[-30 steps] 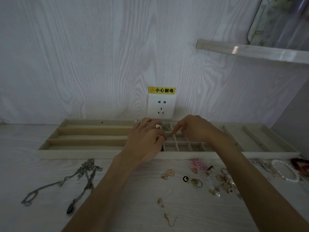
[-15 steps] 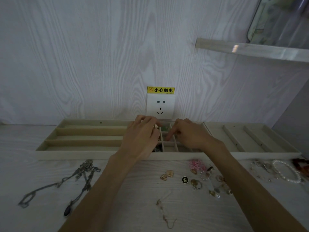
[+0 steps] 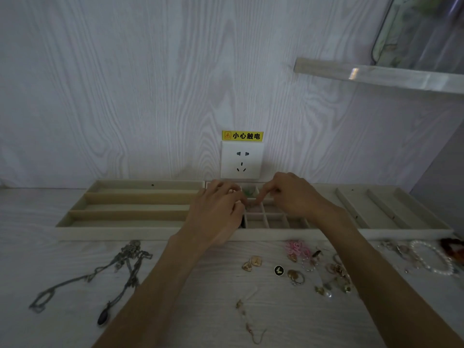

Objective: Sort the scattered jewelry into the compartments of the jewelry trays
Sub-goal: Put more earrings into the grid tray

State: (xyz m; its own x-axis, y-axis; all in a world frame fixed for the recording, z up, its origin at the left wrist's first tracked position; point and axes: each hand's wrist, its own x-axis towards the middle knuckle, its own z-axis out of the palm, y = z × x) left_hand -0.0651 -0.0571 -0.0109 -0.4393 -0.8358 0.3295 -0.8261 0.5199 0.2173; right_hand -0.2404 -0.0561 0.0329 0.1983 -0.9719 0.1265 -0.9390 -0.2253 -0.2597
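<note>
Both hands over the middle jewelry tray [image 3: 253, 234], a grid of small compartments. Left hand [image 3: 216, 214]: fingers curled, any contents hidden. Right hand [image 3: 291, 194]: forefinger pointing down at a far compartment, other fingers curled. Scattered jewelry [image 3: 319, 270] lies on the table [image 3: 37, 259], near side of the trays.

Your single head camera looks forward and down from close above the counter [image 3: 75, 322], facing the wall [image 3: 125, 84] squarely; its wide angle takes in the jewelry trays [image 3: 125, 233] and your forearms.
</note>
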